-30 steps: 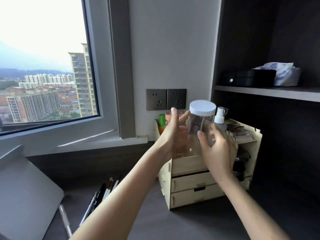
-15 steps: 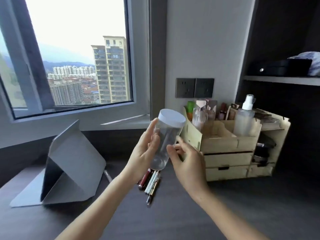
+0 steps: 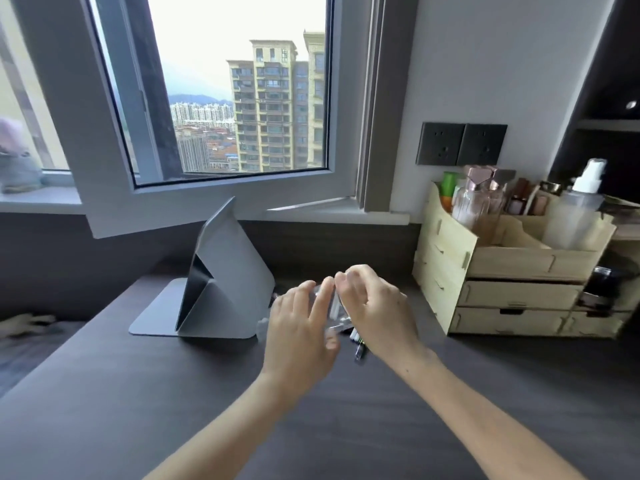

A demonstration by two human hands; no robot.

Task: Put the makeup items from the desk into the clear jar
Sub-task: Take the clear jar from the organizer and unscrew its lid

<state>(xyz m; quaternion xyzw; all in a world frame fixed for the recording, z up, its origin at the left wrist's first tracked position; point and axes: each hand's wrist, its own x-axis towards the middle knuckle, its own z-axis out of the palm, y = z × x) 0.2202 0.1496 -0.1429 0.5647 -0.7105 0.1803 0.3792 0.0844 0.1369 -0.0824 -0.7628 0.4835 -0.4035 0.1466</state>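
Note:
The clear jar (image 3: pixel 331 308) is low over the dark desk (image 3: pixel 138 393), mostly hidden between my two hands. My left hand (image 3: pixel 298 336) wraps its left side. My right hand (image 3: pixel 374 311) covers its top and right side, where the white lid was; the lid is hidden. A few pen-shaped makeup items (image 3: pixel 358 346) lie on the desk just under and behind my right hand, only their near ends showing.
A grey folded tablet stand (image 3: pixel 221 282) sits left of my hands. A wooden organiser (image 3: pixel 512 271) with drawers holds bottles and a spray bottle (image 3: pixel 576 213) at the right. A window and sill run along the back; wall sockets (image 3: pixel 460 144) are above the organiser.
Both hands carried the jar from the organiser leftward and down to the desk, over the makeup pens. My right hand has shifted from the jar's side to its top.

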